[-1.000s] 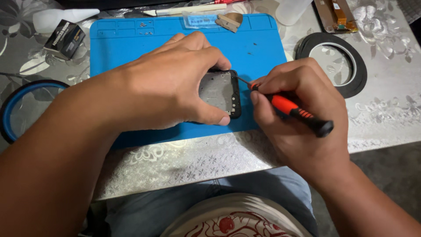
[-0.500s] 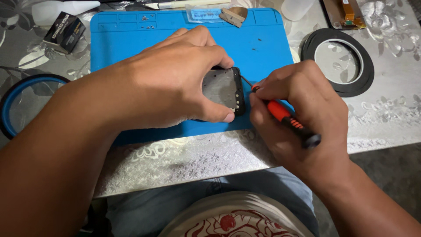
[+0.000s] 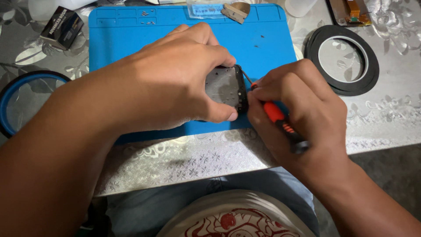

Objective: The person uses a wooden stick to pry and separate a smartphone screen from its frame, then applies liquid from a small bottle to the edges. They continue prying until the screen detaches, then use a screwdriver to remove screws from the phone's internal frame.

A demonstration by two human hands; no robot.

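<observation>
Near front edge of the blue silicone work mat, left hand presses down a small dark grey phone-like device, fingers curled over it. Right hand pinches a red-and-black screwdriver, tip at device's right edge. Work looks mid-way (loose tiny screws lie at mat's far edge); reassembly not seen.

A table covered by a silvery, flower-patterned plastic cloth fills the view under even, soft light, its front edge running across the lower half, with a strip of dark grey floor showing below it at the right.
</observation>
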